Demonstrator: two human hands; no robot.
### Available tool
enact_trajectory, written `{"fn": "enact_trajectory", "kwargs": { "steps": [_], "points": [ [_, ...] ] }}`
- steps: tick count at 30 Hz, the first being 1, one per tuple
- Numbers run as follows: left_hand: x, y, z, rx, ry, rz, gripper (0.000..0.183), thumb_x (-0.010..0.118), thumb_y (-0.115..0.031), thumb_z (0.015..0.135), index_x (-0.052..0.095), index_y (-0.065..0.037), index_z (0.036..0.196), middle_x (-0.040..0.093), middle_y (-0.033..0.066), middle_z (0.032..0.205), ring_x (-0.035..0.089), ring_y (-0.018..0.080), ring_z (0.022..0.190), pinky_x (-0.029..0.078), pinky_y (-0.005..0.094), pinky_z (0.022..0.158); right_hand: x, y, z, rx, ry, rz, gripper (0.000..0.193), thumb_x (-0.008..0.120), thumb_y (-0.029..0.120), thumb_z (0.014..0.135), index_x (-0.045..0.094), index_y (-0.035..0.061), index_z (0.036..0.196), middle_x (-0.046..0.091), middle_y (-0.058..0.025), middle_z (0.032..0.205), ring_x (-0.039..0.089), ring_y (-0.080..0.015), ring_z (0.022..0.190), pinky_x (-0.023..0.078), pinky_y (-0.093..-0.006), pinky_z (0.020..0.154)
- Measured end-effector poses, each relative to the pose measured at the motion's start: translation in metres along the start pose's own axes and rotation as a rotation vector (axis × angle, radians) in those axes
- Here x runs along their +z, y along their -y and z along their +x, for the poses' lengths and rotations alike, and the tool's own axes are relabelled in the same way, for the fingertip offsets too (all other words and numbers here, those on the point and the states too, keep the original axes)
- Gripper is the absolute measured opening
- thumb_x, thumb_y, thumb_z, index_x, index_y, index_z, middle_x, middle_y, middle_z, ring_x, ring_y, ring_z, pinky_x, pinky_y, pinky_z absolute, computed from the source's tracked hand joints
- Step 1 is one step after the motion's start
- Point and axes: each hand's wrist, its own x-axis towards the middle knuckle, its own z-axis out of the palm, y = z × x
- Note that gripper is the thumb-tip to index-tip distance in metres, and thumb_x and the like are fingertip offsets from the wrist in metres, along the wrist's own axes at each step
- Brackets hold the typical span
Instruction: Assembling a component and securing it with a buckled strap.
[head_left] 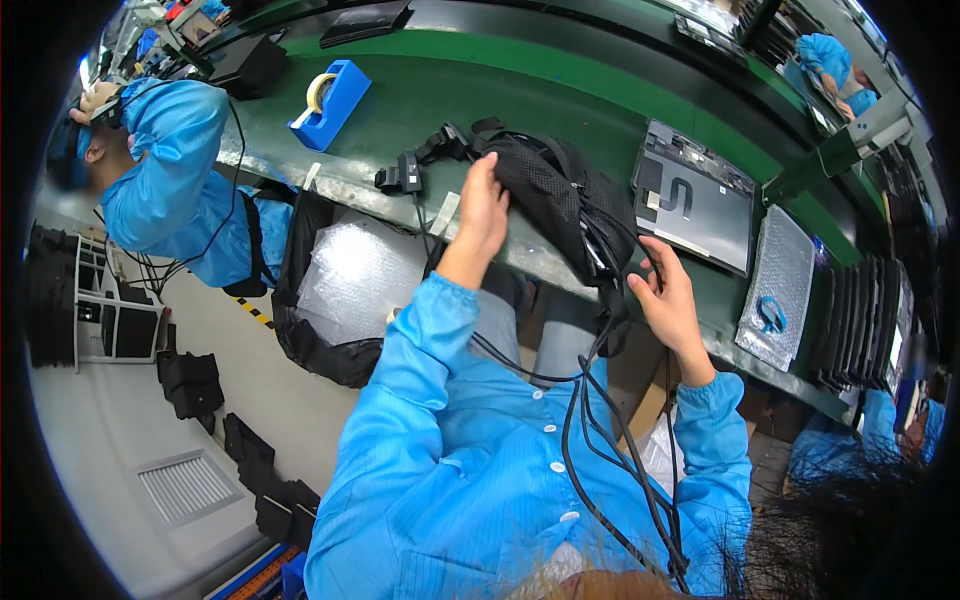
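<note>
A black mesh bag (545, 185) lies at the near edge of the green workbench, in front of my body. My left hand (482, 215) rests along the bag's left side, its fingers stretched out and together. To the right of the bag is my right hand (672, 300), fingers loosely curved and thumb apart, close to the black cables (590, 395). The cables run from the bag down over my blue smock. Left of the bag, a black strap with a small box-shaped module (402, 175) lies on the bench edge.
An open laptop chassis (695, 200) lies right of the bag, beside bubble wrap (782, 275) with a blue band on it. Farther right stand several dark panels (862, 325). A blue tape dispenser (335, 105) sits back left. A co-worker in blue (180, 170) is at the left.
</note>
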Motion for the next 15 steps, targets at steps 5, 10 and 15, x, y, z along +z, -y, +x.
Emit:
{"fn": "enact_trajectory", "kwargs": {
  "steps": [5, 10, 15],
  "points": [
    [-0.018, -0.042, 0.022, 0.085, -0.12, 0.283, 0.059, 0.05, -0.012, 0.102, 0.027, -0.007, 0.157, 0.051, 0.019, 0.143, 0.053, 0.0329, 0.133, 0.041, 0.0459, 0.112, -0.003, 0.018, -0.004, -0.002, 0.058, -0.157, 0.058, 0.071, 0.005, 0.088, 0.052, 0.0058, 0.143, 0.057, -0.0095, 0.107, 0.045, -0.0149, 0.073, 0.044, -0.0277, 0.069],
    [-0.021, -0.058, 0.037, 0.016, -0.09, 0.235, 0.056, 0.052, -0.007, 0.102, 0.031, -0.007, 0.154, 0.053, 0.0219, 0.143, 0.058, 0.0329, 0.129, 0.047, 0.0473, 0.107, -0.003, 0.008, -0.005, 0.013, 0.067, -0.108, 0.057, 0.07, 0.004, 0.089, 0.052, 0.0051, 0.143, 0.058, -0.011, 0.111, 0.047, -0.0141, 0.076, 0.046, -0.0281, 0.071],
    [-0.007, -0.053, 0.047, 0.081, -0.04, 0.379, 0.045, 0.063, -0.002, 0.099, 0.044, -0.009, 0.139, 0.072, 0.0092, 0.118, 0.069, 0.0175, 0.101, 0.054, 0.0342, 0.086, 0.002, 0.003, -0.002, 0.029, 0.06, -0.081, 0.055, 0.069, 0.002, 0.09, 0.052, 0.0047, 0.142, 0.059, -0.012, 0.115, 0.048, -0.0127, 0.08, 0.047, -0.0274, 0.074]
  ]
}}
